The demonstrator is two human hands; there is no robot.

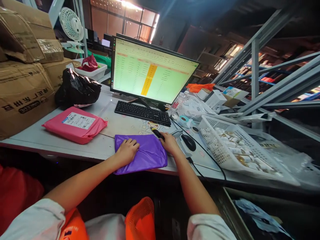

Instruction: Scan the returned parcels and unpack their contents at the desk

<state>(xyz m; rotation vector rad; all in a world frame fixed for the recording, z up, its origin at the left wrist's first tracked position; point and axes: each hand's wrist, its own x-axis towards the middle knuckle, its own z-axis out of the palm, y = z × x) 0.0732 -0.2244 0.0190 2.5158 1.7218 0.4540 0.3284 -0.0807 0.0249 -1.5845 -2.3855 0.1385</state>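
Observation:
A purple plastic mailing bag (pixel 147 155) lies flat at the front edge of the desk, its film creased near the fingers. My left hand (pixel 128 150) rests on its left half with curled fingers pressed together on the plastic. My right hand (pixel 170 143) is closed around a slim black tool with a yellow tip (pixel 157 133), just above the bag's right corner; its exact kind is partly hidden by the fingers. To the left, a pink mailing bag (pixel 77 124) carries a white printed label.
Behind the bag stand a black keyboard (pixel 142 112) and a lit monitor (pixel 152 71). A mouse (pixel 188 142) and cables lie right, beside a white basket (pixel 212 150) of small rolls. A black plastic parcel (pixel 77 88) and stacked cartons (pixel 25 90) occupy the left.

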